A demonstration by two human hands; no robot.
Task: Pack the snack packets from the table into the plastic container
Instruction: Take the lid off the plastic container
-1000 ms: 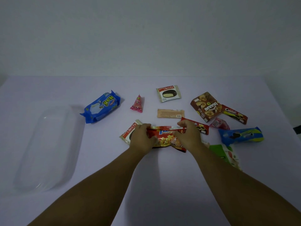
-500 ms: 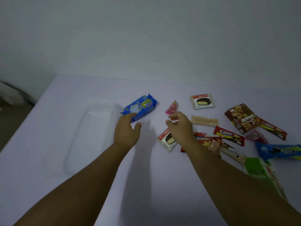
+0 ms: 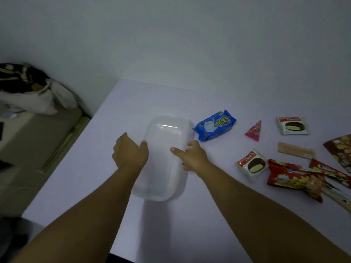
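Note:
The clear plastic container (image 3: 167,130) lies lengthways on the pale table with nothing visible inside. My left hand (image 3: 130,153) grips its left long side, thumb over the rim. My right hand (image 3: 193,157) grips the right side, index finger lying over the rim. To its right lie the snack packets: a blue packet (image 3: 214,125) close to the container's far corner, a pink triangular packet (image 3: 254,130), two Choco Pie packets (image 3: 292,126) (image 3: 251,165), a beige wafer bar (image 3: 296,149), a red snack bag (image 3: 292,176) and a brown box (image 3: 340,149).
The table's left edge (image 3: 76,149) runs diagonally close to my left hand, with floor below it. A black and white bag (image 3: 28,88) lies on a low surface at far left. A plain wall stands behind the table.
Both hands let go of the red snack bag, swung left and closed on the container's sides. The view turned left with them, so the packets now sit at the right.

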